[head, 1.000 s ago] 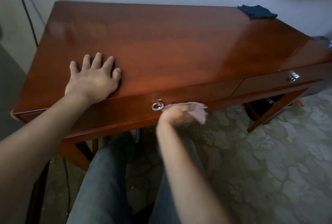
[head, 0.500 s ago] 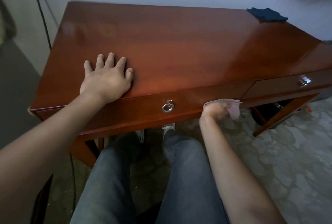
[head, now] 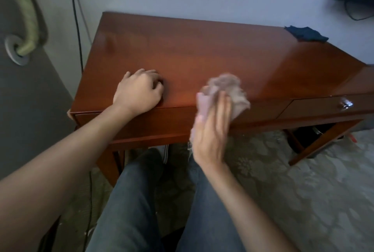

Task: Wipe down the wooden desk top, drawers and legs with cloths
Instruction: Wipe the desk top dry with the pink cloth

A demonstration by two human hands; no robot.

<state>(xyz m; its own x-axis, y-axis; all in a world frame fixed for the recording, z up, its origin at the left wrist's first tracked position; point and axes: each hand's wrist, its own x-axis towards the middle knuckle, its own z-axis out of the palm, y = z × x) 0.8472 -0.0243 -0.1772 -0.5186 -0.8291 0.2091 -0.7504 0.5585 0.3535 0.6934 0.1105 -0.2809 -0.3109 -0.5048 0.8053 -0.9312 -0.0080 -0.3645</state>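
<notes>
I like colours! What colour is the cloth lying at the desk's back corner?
Dark blue cloth, seen in the head view.

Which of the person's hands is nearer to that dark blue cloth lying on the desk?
The right hand. It holds a pinkish cloth in front of the desk's front edge, nearer the dark blue cloth at the far right corner. The left hand rests farther left on the desk.

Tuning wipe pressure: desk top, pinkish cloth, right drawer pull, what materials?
Desk top: reddish-brown wood or veneer, glossy lacquer, going by grain streaks and window glare. Pinkish cloth: soft matte fabric, bunched; weave blurred. Drawer pull: probably polished metal, bright silver glints.
</notes>
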